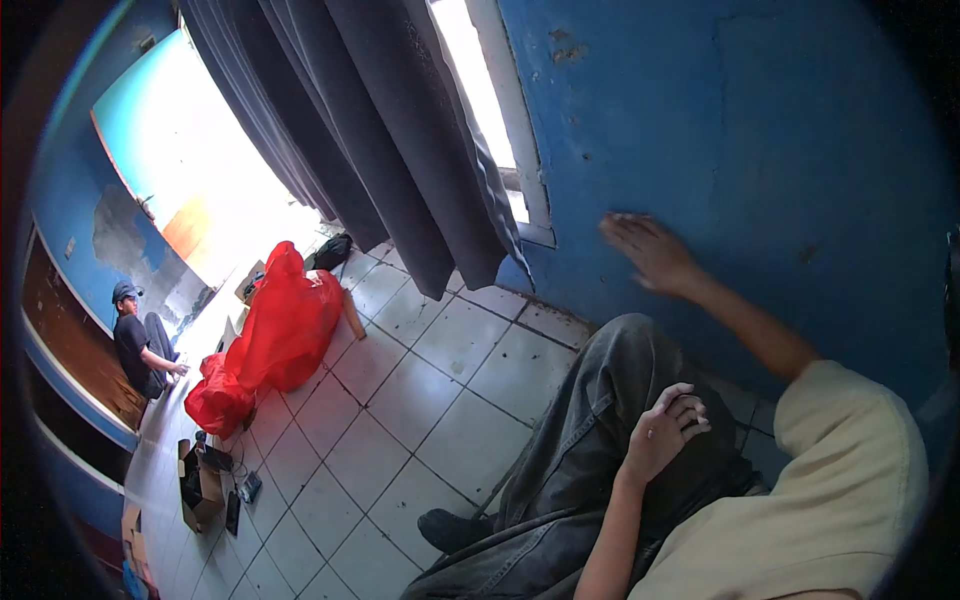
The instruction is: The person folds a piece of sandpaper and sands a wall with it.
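Note:
My right hand (650,255) lies flat against the blue wall (740,150), below and beside the window's corner, with its fingers stretched out. Whether a thin thing sits under its palm is hidden. Above my raised knee, my left hand (665,430) is held up with loosely curled fingers, slightly apart. Pale dust marks its fingertips, and I see nothing held in it. Scuffs and small chipped spots show on the wall around my right hand.
A dark curtain (370,130) hangs beside the white window frame (515,120). Red cloth or plastic (285,330) covers something on the tiled floor (430,400). An open cardboard box (205,495) stands nearer, with small dark devices beside it. A person (140,340) in a cap sits far left.

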`<state>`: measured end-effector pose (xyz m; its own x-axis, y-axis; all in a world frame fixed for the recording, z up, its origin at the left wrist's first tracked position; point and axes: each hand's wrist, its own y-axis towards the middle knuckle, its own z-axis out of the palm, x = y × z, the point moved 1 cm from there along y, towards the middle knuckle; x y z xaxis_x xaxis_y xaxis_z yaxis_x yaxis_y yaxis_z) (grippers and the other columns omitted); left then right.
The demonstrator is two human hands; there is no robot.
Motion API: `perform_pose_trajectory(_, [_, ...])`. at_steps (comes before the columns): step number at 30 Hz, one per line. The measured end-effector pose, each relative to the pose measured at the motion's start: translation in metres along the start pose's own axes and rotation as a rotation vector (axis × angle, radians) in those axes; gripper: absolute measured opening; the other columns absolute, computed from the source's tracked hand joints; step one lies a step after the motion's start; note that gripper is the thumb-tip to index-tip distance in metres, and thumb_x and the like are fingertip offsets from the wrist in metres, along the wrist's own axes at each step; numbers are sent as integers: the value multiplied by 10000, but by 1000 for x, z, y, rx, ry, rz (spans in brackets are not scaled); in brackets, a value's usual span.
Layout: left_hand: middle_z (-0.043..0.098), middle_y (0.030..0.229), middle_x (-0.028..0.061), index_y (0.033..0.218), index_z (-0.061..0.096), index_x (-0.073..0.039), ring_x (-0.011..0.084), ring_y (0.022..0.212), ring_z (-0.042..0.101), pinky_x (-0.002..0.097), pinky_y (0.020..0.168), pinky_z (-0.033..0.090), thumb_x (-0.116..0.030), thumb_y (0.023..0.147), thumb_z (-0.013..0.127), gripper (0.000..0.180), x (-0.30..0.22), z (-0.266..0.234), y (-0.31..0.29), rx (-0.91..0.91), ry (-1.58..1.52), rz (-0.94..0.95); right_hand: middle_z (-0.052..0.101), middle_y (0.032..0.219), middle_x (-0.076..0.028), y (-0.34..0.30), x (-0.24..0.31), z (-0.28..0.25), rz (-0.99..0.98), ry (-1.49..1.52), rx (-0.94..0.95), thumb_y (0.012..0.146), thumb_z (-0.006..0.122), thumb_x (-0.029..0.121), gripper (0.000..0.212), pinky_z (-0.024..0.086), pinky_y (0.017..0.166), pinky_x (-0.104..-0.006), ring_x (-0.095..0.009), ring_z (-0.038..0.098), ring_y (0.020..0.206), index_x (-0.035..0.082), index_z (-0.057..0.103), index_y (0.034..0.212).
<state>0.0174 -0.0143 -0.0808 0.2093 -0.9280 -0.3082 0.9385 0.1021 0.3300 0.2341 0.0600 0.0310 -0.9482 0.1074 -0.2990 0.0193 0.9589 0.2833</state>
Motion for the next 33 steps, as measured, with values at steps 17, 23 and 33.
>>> perform_pose_trajectory(17, [523,1095,129,1250,396,-58,235,1029,512,419,950,374,-352,853,449,497,-3,-1,-2,-8,-32,-5,198,1486,-31,-120,-1,-18,183,-91,42,744,660,174,819,157,1126,-367,-195,214,1356,123,209,1425])
perform_pose_trajectory(23, [534,1083,128,1239,404,-60,235,1022,515,422,943,377,-377,849,452,505,-2,1,-2,-4,-31,-11,173,1496,-28,-70,6,-13,220,-70,14,759,649,242,835,139,1125,-361,-184,184,1367,117,173,1434])
perform_pose_trajectory(33, [542,1080,112,1240,408,-70,221,1004,524,394,944,380,-377,860,439,490,1,6,0,-26,30,14,230,1475,-75,52,17,29,71,34,-206,713,589,134,775,116,1129,-354,-190,209,1358,60,250,1405])
